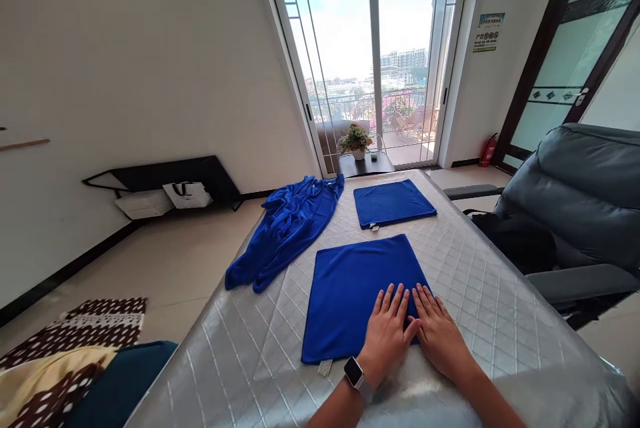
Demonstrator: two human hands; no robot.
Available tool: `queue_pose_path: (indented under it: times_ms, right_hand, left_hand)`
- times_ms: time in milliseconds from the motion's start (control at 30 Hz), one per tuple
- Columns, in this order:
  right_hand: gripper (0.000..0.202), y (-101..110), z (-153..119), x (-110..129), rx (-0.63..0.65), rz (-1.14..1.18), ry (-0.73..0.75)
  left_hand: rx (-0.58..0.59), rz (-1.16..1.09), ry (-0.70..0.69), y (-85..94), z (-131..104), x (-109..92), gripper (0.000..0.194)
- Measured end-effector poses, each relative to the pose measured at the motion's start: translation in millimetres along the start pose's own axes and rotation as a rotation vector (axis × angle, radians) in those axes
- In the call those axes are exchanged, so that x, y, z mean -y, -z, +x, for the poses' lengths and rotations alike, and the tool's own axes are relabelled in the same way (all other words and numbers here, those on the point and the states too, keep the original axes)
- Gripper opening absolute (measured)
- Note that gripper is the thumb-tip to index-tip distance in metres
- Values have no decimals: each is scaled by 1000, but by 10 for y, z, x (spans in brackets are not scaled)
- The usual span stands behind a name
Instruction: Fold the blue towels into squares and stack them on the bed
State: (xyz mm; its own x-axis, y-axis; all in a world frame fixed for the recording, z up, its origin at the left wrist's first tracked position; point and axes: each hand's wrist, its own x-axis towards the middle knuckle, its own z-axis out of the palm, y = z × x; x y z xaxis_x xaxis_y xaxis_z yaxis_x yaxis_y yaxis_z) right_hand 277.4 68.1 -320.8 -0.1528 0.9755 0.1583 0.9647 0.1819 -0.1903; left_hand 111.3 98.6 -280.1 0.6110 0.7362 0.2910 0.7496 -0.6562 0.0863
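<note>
A blue cloth (350, 288) lies spread flat on the silver quilted mattress (240, 355), a small white tag showing at its near edge. My left hand (387, 328), with a watch at the wrist, rests flat on the cloth's right part. Beside it my right hand (437, 328) lies flat over the cloth's right edge, fingers stretched out. The two thumbs meet or overlap. Farther off is a second blue cloth (395, 203), lying flat with a tag at its near edge. To the left, a crumpled blue cloth (295, 228) sits heaped along the mattress's left side.
A grey armchair (590, 195) with a black bag (515, 241) stands along the right. Beyond the mattress, a small table (385, 163) holds a potted plant (356, 140) before the sliding glass door. A dotted brown blanket (100, 321) is at lower left.
</note>
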Motion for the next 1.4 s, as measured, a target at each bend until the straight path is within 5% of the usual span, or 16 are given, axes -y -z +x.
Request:
queue_pose_path:
  times_ms: [167, 300, 433, 600, 800, 967, 1067, 1133, 1267, 1400]
  right_hand:
    - [68, 14, 3, 24, -17, 33, -33]
    - [69, 27, 2, 35, -9, 51, -42]
    - [70, 25, -22, 39, 24, 28, -49]
    - [72, 96, 96, 7, 86, -7, -63]
    - [71, 278, 680, 27, 124, -4, -43]
    - [72, 149, 862, 16, 140, -5, -79]
    - [67, 51, 815, -37, 120, -40, -46]
    - [62, 24, 792, -65, 113, -60, -29]
    - [63, 54, 812, -55, 113, -48, -64]
    - [69, 89, 842, -15, 129, -4, -119]
  left_hand:
    - [100, 95, 239, 63, -586, 585, 66]
    - [71, 182, 460, 77, -1165, 962, 71]
    - [17, 174, 491, 48, -1563, 1068, 69]
    - [47, 140, 533, 79, -1675, 1019, 65]
    - [31, 236, 615, 243, -1410, 1015, 69]
    - [14, 179, 366, 293, -431, 670, 67]
    - [-2, 37, 75, 129, 220, 352, 59]
    - [-11, -22, 14, -21, 498, 225, 58]
    - [19, -31, 124, -199, 560, 339, 65]
    - [55, 29, 262, -134, 159, 833, 71]
